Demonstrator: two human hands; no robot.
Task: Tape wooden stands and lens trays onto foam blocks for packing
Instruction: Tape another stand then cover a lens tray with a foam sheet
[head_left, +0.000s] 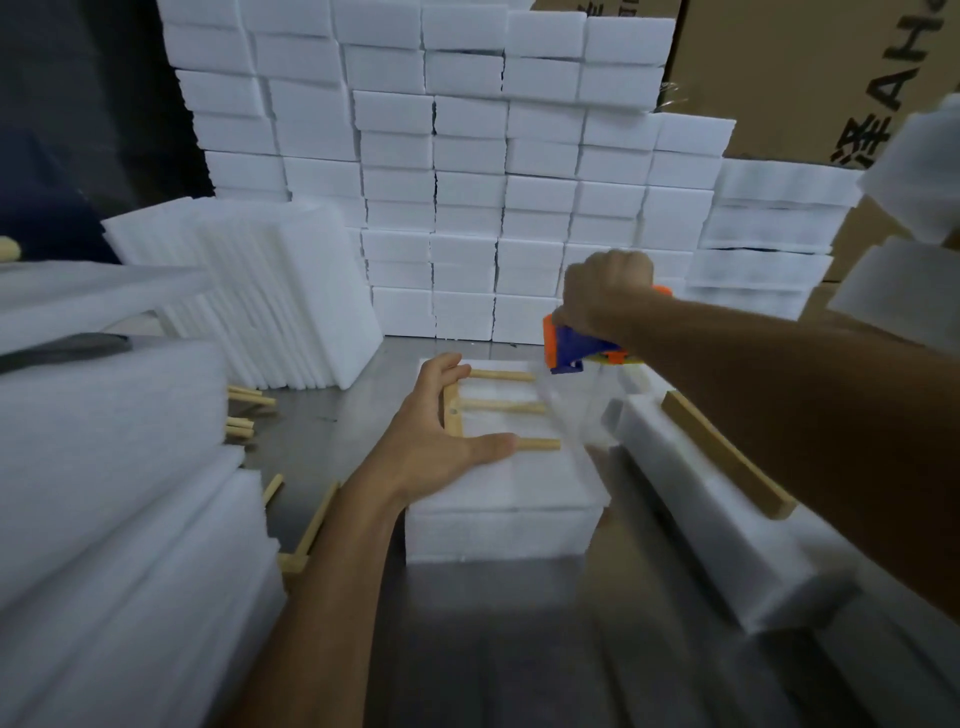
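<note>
Wooden stand (498, 410) under flat left hand (441, 426), right hand (605, 291) gripping tape dispenser (576, 348), seemingly steel table (332, 415).

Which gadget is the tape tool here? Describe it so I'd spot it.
Start from the wall of stacked foam blocks, then drop to the metal table before it. The right hand grips the tape dispenser: orange and blue, the only bright colours among white foam.

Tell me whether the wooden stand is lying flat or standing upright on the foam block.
Flat: the wooden stand lies on the foam block, pegs horizontal, pressed by the left hand.
</note>
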